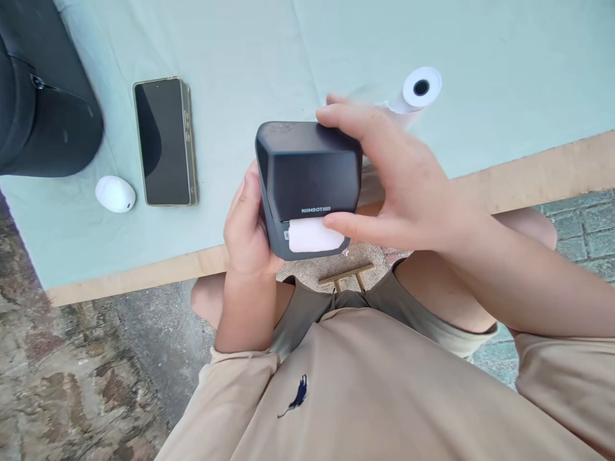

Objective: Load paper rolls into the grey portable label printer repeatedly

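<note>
A table point(528, 173) with a pale green cloth is seen from above, with stone floor below its wooden edge. A small dark printer point(307, 179) is held in the air just over the near edge of the table, above the person's lap. It is gripped from the side by the left hand point(247, 230), with the fingers wrapped around its left wall. The right hand point(398, 186) is closed over the top and right side of the printer, and its thumb is pressed at the white paper point(314, 235) that sticks out of the front slot. Behind the right hand, 1 white paper roll point(418, 91) lies on the cloth. Farther left, a phone point(163, 142) lies flat with its screen dark. A small white case point(115, 193) sits just beside it. A black bag point(45, 102) is seen in the far left corner.
</note>
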Motion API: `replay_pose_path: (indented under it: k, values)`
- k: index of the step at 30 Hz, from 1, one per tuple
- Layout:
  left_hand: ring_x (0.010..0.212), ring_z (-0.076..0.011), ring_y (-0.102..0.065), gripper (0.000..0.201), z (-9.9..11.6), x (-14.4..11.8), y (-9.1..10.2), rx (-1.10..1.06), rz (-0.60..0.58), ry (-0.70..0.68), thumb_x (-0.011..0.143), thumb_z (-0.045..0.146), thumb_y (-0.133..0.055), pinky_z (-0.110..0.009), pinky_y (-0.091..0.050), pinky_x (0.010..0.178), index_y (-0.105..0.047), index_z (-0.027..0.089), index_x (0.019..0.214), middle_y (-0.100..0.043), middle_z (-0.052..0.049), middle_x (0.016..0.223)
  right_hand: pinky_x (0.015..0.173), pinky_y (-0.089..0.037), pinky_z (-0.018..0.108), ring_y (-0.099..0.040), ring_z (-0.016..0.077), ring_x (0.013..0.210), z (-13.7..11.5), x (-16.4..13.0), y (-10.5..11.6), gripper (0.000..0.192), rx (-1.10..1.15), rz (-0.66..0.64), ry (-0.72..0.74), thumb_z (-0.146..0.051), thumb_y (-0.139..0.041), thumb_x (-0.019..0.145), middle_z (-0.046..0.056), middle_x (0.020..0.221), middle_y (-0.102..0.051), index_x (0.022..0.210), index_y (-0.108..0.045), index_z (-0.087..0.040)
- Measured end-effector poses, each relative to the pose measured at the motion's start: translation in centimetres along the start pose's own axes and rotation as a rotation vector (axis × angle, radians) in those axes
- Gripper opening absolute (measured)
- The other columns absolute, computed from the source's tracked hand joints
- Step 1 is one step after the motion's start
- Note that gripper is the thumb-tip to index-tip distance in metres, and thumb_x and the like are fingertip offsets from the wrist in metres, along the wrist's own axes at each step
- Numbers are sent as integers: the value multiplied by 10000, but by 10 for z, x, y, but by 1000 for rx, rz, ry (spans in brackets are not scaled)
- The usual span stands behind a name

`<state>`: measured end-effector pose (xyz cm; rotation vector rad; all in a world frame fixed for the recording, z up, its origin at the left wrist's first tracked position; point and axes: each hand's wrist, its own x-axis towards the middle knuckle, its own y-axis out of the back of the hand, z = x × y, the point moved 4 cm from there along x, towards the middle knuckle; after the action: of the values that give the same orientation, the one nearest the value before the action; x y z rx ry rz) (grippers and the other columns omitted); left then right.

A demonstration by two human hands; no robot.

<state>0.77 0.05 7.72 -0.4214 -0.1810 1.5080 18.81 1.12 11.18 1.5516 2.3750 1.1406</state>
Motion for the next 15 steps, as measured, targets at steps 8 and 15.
replay_pose_path:
  k: [8, 15]
  values:
    - [1714, -364, -342, 509, -9, 3, 6, 66, -78, -18, 956, 672, -626, -555, -439, 1365, -723, 258, 1237, -729, -96, 1424, 911, -636, 388, -607, 173, 882, -14, -4, 15, 466, -165, 376, -17, -637, -597, 990, 58, 920, -610, 1236, -666, -247]
    - [1715, -327, -342, 408, -12, 4, 6, -4, -142, 14, 959, 572, -645, -498, -364, 1408, -741, 268, 1214, -768, -82, 1355, 662, -508, 321, -560, 100, 664, -17, -8, 25, 399, -68, 474, -278, -652, -545, 1063, -9, 838, -598, 1109, -637, -266]
